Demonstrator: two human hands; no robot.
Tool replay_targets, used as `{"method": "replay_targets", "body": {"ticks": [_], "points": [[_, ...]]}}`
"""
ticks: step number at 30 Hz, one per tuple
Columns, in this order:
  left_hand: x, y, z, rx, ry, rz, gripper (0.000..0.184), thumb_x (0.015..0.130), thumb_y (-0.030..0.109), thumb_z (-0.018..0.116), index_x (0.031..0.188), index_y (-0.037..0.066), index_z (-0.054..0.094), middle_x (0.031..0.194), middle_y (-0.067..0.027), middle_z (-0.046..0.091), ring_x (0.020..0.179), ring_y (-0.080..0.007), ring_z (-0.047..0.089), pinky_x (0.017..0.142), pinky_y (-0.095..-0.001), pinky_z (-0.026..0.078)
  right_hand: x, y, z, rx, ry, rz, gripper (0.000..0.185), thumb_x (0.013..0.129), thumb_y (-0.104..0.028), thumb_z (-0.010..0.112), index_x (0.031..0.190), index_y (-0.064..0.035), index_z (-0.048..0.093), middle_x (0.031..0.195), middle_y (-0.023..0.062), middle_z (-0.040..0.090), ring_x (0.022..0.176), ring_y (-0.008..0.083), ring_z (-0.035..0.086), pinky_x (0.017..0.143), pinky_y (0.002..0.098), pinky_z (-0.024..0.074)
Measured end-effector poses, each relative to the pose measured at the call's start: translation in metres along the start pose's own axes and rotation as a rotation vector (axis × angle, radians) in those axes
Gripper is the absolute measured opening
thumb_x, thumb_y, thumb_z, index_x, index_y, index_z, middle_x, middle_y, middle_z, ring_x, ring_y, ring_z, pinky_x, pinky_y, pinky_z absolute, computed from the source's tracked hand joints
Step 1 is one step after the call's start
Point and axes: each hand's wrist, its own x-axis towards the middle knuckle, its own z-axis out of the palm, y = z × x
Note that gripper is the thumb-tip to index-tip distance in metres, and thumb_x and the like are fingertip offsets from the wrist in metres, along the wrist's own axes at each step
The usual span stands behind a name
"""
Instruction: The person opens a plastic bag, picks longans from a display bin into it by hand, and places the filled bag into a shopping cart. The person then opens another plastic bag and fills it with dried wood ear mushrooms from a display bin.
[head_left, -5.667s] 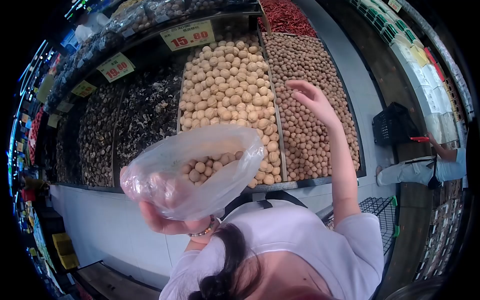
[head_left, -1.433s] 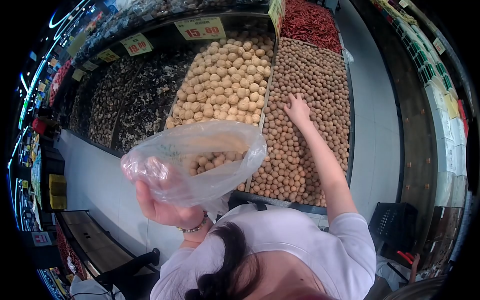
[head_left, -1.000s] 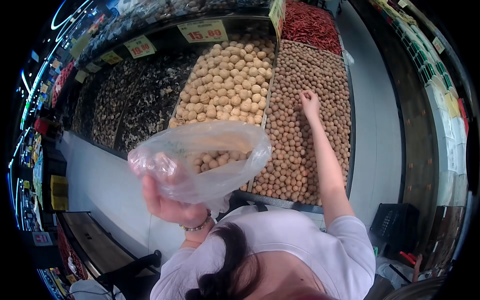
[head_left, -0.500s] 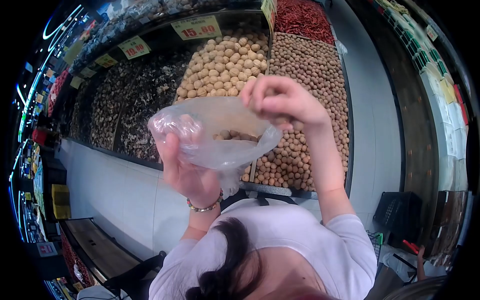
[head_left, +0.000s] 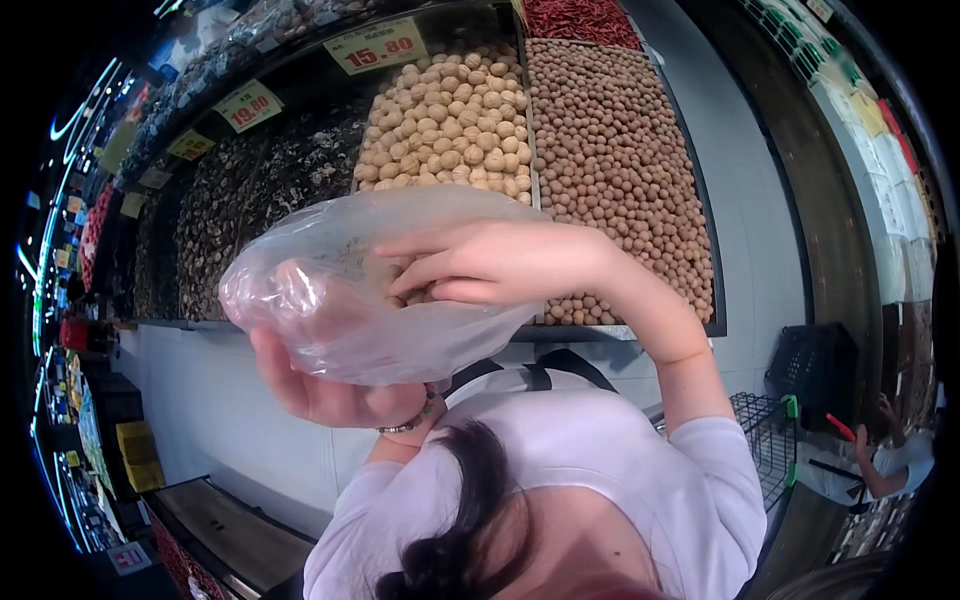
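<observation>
My left hand (head_left: 330, 375) grips a clear plastic bag (head_left: 420, 345) by its left side, with the film bunched over the fingers. The bag's mouth gapes to the right. Into that mouth reaches my right hand (head_left: 470, 262), palm down, its fingers stretched out and slightly apart. Beneath the fingers, small round brown pieces (head_left: 408, 297) lie partly hidden in the bag. Just beyond the bag is a bin of pale walnuts (head_left: 445, 125). To its right, a bin holds small round brown dried fruits that look like longans (head_left: 620, 150).
Dark dried fungus (head_left: 310, 160) fills bins on the left, behind price signs (head_left: 375, 46). Red dried chillies (head_left: 580, 22) lie at the back. A wire cart (head_left: 765, 440) stands at right, near another person's arm (head_left: 880, 470) and a black basket (head_left: 815, 370).
My right hand has moved left and down from over the bins into the bag, its curled fingers straightening. The bag and left hand have shifted left, and the view has turned slightly.
</observation>
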Motion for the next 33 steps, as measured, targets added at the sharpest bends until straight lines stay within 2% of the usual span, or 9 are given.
{"method": "replay_targets", "body": {"ticks": [4, 8, 11, 13, 16, 20, 24, 27, 33], "points": [[0.009, -0.002, -0.044, -0.267, -0.061, -0.169, 0.046, 0.094, 0.035, 0.032, 0.126, 0.002, 0.036, 0.124, -0.0075, 0.05, 0.113, -0.013, 0.048, 0.103, -0.0323, 0.035, 0.003, -0.053, 0.01, -0.065, 0.05, 0.256, 0.03, 0.079, -0.009, 0.055, 0.108, -0.0061, 0.057, 0.125, 0.0103, 0.049, 0.11, 0.0293, 0.05, 0.092, 0.035, 0.041], [0.018, -0.019, -0.102, -1.182, -0.203, -0.488, 0.045, 0.094, 0.038, 0.032, 0.125, 0.005, 0.038, 0.126, -0.0102, 0.047, 0.109, -0.0145, 0.052, 0.099, -0.0343, 0.038, -0.02, -0.084, 0.061, -0.648, 0.847, 0.618, 0.032, 0.077, -0.014, 0.06, 0.108, -0.0047, 0.057, 0.108, 0.0124, 0.056, 0.101, 0.0287, 0.055, 0.086, 0.0365, 0.0452], [0.004, -0.039, -0.127, -0.963, -0.216, -0.372, 0.045, 0.093, 0.035, 0.035, 0.126, 0.005, 0.038, 0.125, -0.0155, 0.046, 0.107, -0.0219, 0.053, 0.094, -0.0369, 0.043, -0.056, -0.087, 0.126, -0.062, 0.77, 1.163, 0.031, 0.083, -0.022, 0.058, 0.108, -0.0037, 0.056, 0.097, 0.009, 0.059, 0.084, 0.0191, 0.059, 0.071, 0.0305, 0.0492], [-0.007, -0.041, -0.128, -0.618, -0.213, -0.206, 0.045, 0.092, 0.033, 0.036, 0.128, 0.006, 0.037, 0.124, -0.0189, 0.046, 0.106, -0.0267, 0.054, 0.089, -0.0385, 0.047, -0.066, -0.104, 0.155, 0.613, 0.841, 1.012, 0.032, 0.087, -0.028, 0.055, 0.108, -0.0037, 0.055, 0.083, 0.0007, 0.058, 0.067, 0.0079, 0.054, 0.056, 0.0224, 0.045], [-0.015, -0.025, -0.127, -0.395, -0.216, -0.043, 0.043, 0.091, 0.027, 0.039, 0.128, 0.005, 0.039, 0.123, -0.0222, 0.045, 0.106, -0.0316, 0.054, 0.085, -0.0395, 0.051, -0.068, -0.153, 0.174, 0.503, 1.237, 0.895, 0.021, 0.09, -0.023, 0.05, 0.097, -0.0039, 0.055, 0.077, -0.0037, 0.052, 0.063, 0.0039, 0.049, 0.054, 0.0192, 0.0415], [0.004, -0.004, -0.103, -0.807, -0.508, 0.003, 0.034, 0.088, 0.013, 0.045, 0.12, 0.003, 0.049, 0.124, -0.0223, 0.044, 0.108, -0.0321, 0.053, 0.085, -0.0368, 0.052, -0.065, -0.226, 0.185, 0.249, 1.517, 0.798, 0.004, 0.086, -0.007, 0.049, 0.087, -0.0039, 0.05, 0.085, 0.0027, 0.053, 0.061, 0.0048, 0.05, 0.054, 0.0197, 0.0421], [-0.004, 0.037, -0.09, -1.036, -0.709, -1.016, 0.031, 0.079, -0.001, 0.052, 0.11, 0.002, 0.049, 0.11, -0.0131, 0.049, 0.095, -0.0207, 0.052, 0.083, -0.0289, 0.045, -0.094, -0.276, 0.194, -0.013, 1.904, 0.757, 0.014, 0.078, 0.001, 0.053, 0.07, -0.0069, 0.043, 0.088, 0.0038, 0.057, 0.054, 0.005, 0.048, 0.045, 0.0156, 0.0364], [-0.019, 0.049, -0.07, -0.956, -0.946, -1.032, 0.023, 0.077, -0.006, 0.054, 0.093, 0.006, 0.044, 0.083, 0.001, 0.042, 0.074, -0.0055, 0.043, 0.068, -0.0186, 0.037, -0.118, -0.322, 0.192, -0.085, 1.976, 0.497, 0.02, 0.077, 0.004, 0.049, 0.065, -0.0078, 0.039, 0.088, 0.0046, 0.057, 0.053, 0.0047, 0.046, 0.041, 0.0143, 0.0321], [-0.073, 0.155, -0.045, -1.163, -1.215, -0.846, 0.013, 0.079, -0.008, 0.052, 0.079, 0.004, 0.046, 0.076, 0.0033, 0.036, 0.069, -0.0041, 0.034, 0.062, -0.0157, 0.03, -0.124, -0.33, 0.197, -0.109, 1.561, 0.792, 0.024, 0.081, -0.005, 0.053, 0.103, -0.0055, 0.044, 0.091, 0.0046, 0.053, 0.072, 0.0054, 0.047, 0.063, 0.0191, 0.04]]}}
